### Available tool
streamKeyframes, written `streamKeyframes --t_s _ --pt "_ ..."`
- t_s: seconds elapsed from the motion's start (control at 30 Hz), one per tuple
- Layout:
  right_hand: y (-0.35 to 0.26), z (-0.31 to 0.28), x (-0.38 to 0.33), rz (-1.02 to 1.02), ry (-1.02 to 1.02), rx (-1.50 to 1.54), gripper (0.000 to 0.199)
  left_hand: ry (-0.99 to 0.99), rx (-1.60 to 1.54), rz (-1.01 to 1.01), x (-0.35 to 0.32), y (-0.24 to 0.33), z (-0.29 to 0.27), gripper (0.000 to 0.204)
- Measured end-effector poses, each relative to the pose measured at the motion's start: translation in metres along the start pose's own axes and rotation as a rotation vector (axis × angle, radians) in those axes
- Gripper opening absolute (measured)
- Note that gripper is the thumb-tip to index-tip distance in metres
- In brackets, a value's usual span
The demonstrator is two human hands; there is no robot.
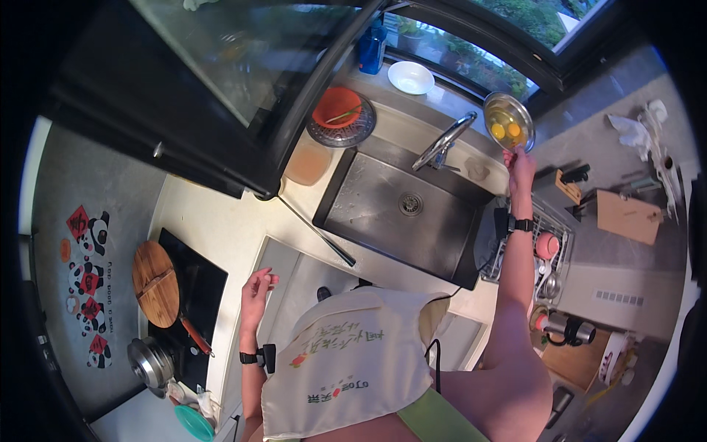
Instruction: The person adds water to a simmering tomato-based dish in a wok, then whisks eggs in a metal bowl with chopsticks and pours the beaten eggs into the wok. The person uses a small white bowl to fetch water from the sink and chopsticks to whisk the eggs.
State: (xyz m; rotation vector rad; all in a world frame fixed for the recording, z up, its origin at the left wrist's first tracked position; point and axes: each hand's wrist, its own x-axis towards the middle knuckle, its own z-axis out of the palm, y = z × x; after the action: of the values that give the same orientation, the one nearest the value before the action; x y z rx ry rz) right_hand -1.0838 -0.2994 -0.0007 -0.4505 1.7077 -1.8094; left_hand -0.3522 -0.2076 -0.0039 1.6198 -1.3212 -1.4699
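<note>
Out over the sill side of the sink, my right hand (520, 163) grips the near rim of a shiny metal bowl (529, 110). Two raw egg yolks (504, 130) in clear egg white lie inside it, and the bowl is tilted towards me. My left hand (258, 289) hangs by the counter edge at the left, its fingers loosely bent and apart with nothing in them. A cooktop (202, 276) is the closest large thing to that hand. On it rests a pan with a round wooden lid (156, 283).
The steel sink (375, 214) with its tap (445, 141) lies in the middle. An orange basket (336, 107) and a white bowl (411, 77) stand behind it. A dish rack (560, 228) is at the right. A dark-framed window sash (294, 110) juts over the left counter.
</note>
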Motion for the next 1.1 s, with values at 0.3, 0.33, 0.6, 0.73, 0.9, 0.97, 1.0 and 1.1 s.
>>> streamKeyframes --t_s 0.3,0.33,0.6,0.73,0.9,0.97,1.0,1.1 --pt "0.012 -0.048 -0.249 0.204 -0.089 -0.117 0.019 -0.295 0.237 0.310 -0.011 0.019 -0.018 0.031" --pt "0.019 -0.048 -0.277 0.210 -0.104 -0.085 0.018 -0.331 0.209 0.301 -0.016 0.016 -0.015 0.030" --pt "0.081 -0.018 -0.490 0.389 -0.286 -0.327 0.025 -0.565 0.260 0.431 -0.037 -0.001 -0.007 0.032" --pt "0.106 0.005 -0.554 0.353 -0.385 -0.267 0.021 -0.700 0.097 0.212 -0.051 -0.015 0.020 0.039" --pt "0.115 0.033 -0.585 0.361 -0.405 -0.235 0.023 -0.810 0.064 0.162 -0.061 -0.025 0.029 0.047" --pt "0.115 0.039 -0.586 0.365 -0.427 -0.209 0.024 -0.750 0.039 0.157 -0.063 -0.028 0.030 0.045" --pt "0.115 0.041 -0.584 0.370 -0.461 -0.216 0.024 -0.743 0.050 0.115 -0.063 -0.028 0.030 0.043" --pt "0.111 0.045 -0.574 0.423 -0.511 -0.232 0.039 -0.715 0.048 0.055 -0.061 -0.034 0.030 0.037"
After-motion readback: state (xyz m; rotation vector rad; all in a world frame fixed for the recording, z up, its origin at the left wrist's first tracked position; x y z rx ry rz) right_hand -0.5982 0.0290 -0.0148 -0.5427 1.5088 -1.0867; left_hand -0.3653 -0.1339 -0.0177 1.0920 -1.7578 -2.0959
